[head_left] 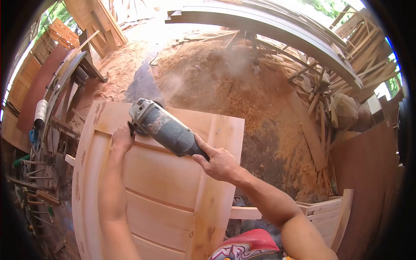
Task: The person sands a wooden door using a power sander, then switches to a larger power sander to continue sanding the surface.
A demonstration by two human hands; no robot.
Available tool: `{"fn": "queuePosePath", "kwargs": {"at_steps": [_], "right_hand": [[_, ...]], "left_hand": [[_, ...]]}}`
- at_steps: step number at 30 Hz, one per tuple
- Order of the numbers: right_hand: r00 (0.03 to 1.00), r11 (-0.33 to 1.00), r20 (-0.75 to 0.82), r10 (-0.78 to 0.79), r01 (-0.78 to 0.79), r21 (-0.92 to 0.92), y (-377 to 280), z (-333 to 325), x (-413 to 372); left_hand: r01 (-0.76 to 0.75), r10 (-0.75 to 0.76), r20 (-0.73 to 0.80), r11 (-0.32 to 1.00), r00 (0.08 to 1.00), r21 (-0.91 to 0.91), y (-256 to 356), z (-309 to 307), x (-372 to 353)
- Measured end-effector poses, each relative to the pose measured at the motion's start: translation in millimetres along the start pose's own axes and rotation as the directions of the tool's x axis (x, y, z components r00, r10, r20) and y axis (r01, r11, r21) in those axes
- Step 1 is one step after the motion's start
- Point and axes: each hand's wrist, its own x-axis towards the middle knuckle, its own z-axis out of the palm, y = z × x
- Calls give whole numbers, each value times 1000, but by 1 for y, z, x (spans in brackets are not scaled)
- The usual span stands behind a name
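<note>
A grey and black angle grinder (167,130) lies slantwise over the far part of a pale wooden panelled door (162,173). My right hand (220,164) is wrapped round the rear end of the tool. At the tool's head, my left hand (123,138) is closed round a dark side handle. The disc end is mostly hidden under the grinder's head, close to the top rail of the door. Fine dust hangs in the air beyond the door's far edge.
Long stacked boards (264,24) lie across the back. Wood scraps fill the right side, near a brown sheet (366,182). A slatted wooden piece (325,214) stands at lower right. Tools and clamps crowd the left. Sawdust (216,86) covers the ground.
</note>
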Motion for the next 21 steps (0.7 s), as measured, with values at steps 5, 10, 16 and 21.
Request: {"fn": "queuePosePath", "kwargs": {"at_steps": [5,10,16,21], "right_hand": [[995,998,-68,68,-68,9,38,-23,-53],[957,974,-212,200,-170,153,92,-64,-145],[926,997,-370,72,-52,65,185,-101,-220],[963,974,-182,197,-171,152,187,-131,-243]], "left_hand": [[-124,125,31,991,992,-58,63,1,-19],[-274,280,56,957,958,-100,187,7,-42],[-332,358,78,915,930,-230,307,-2,-77],[-268,299,64,916,952,-297,314,6,-129]]}}
